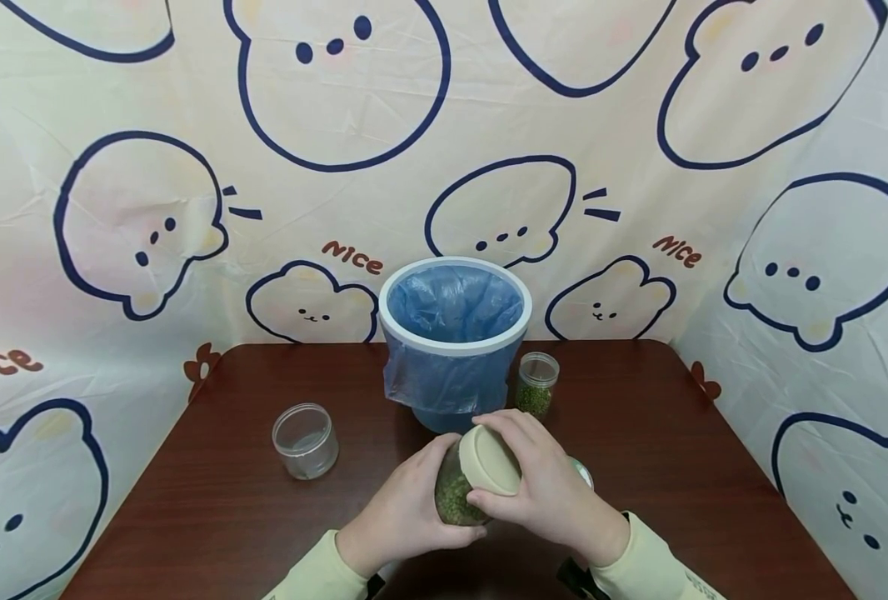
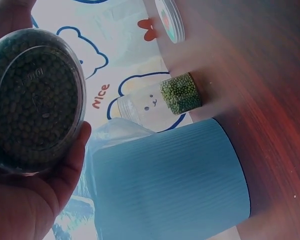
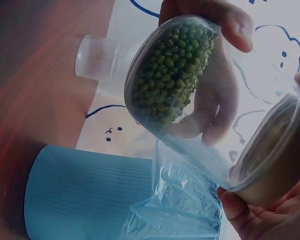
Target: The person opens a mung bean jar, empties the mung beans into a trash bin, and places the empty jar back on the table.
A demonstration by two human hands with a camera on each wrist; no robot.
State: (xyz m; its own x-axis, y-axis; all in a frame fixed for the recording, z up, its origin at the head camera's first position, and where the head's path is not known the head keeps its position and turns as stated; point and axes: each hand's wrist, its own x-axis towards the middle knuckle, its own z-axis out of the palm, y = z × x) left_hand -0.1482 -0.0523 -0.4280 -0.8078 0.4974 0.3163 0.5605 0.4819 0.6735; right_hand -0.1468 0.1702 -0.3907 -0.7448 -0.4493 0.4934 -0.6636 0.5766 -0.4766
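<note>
A clear plastic jar (image 1: 455, 492), partly filled with green mung beans (image 3: 167, 72), is held tilted above the front of the table. My left hand (image 1: 406, 508) grips the jar's body near its base. On the cream lid (image 1: 492, 462) at the jar's top, my right hand (image 1: 545, 483) has its fingers and thumb round the rim. From the right wrist view, the lid (image 3: 282, 167) sits on the jar's mouth; whether it is screwed tight cannot be told. The jar's bottom (image 2: 37, 102) faces the left wrist camera.
Behind the hands stands a blue bin (image 1: 451, 392) with a white rim and blue bag. A smaller jar of mung beans (image 1: 536, 396) is right of it. At left is a clear jar (image 1: 305, 442). A round lid (image 1: 583, 473) lies partly hidden beyond my right hand.
</note>
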